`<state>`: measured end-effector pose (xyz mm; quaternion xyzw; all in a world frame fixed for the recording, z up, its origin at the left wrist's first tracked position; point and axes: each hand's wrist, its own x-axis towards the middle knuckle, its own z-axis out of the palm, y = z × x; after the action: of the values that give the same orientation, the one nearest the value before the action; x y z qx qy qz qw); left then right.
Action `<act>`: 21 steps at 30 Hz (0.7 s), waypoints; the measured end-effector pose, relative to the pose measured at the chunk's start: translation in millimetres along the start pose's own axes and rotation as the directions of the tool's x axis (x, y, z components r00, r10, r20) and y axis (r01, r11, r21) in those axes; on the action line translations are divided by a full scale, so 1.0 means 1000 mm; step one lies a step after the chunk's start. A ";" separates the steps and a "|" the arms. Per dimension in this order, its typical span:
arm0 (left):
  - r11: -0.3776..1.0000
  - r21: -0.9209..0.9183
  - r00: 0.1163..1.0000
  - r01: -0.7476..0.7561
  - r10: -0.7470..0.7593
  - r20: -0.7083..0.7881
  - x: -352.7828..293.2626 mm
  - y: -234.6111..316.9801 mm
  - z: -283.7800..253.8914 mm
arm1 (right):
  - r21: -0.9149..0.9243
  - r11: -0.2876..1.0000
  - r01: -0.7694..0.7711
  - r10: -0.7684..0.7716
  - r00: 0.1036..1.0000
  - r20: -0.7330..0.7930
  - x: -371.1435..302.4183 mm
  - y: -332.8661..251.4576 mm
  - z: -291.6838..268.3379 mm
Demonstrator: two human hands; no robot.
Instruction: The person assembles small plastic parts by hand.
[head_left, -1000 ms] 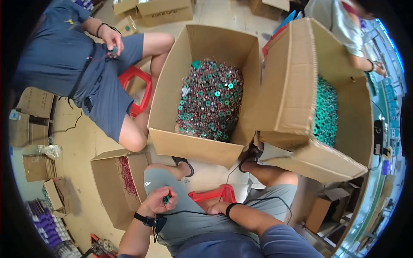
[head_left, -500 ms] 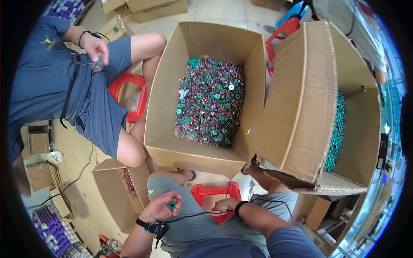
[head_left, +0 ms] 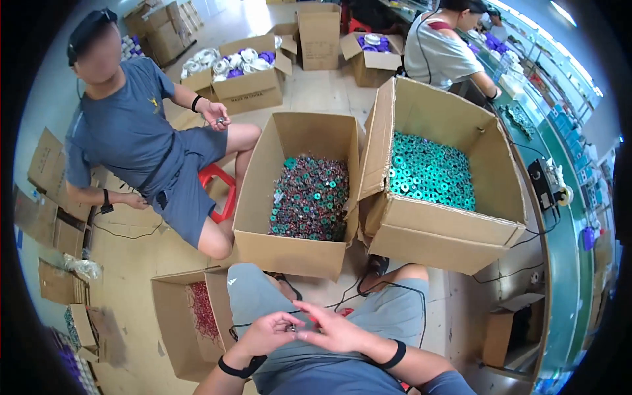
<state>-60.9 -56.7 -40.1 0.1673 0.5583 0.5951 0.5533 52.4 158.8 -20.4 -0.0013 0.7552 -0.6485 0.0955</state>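
Over my lap, my left hand [head_left: 266, 334] has its fingers closed on a small round metal part [head_left: 290, 327], mostly hidden by the fingertips. Close beside it is my right hand [head_left: 337, 330], fingers stretched out and apart, its thumb near the part. I cannot tell whether that thumb touches it. Beyond my knees, a tall carton [head_left: 296, 255] contains a heap of small green discs and dark reddish parts [head_left: 309, 201]. To its right, another open carton [head_left: 447, 227] holds many green ring-shaped discs [head_left: 431, 172].
At lower left, a carton [head_left: 178, 322] holds red wires [head_left: 203, 309]. A co-worker [head_left: 131, 118] sits at left on a red stool [head_left: 220, 187], holding a small part. A long green bench [head_left: 559, 197] runs along the right. Black cables [head_left: 421, 296] cross my lap.
My view has tilted up, showing more of the room. My right hand has come from my lap to beside my left hand, which earlier showed a green disc with a wire at its fingertips.
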 end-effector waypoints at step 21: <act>0.968 -0.227 0.994 -0.102 0.106 0.005 0.033 0.005 0.031 | -0.495 0.869 0.013 -0.212 0.913 -0.349 -0.052 -0.021 -0.025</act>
<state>-48.5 -12.3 -40.1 0.1372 0.4726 0.6818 0.5413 97.1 186.7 11.5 0.0598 0.8948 -0.4312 -0.0994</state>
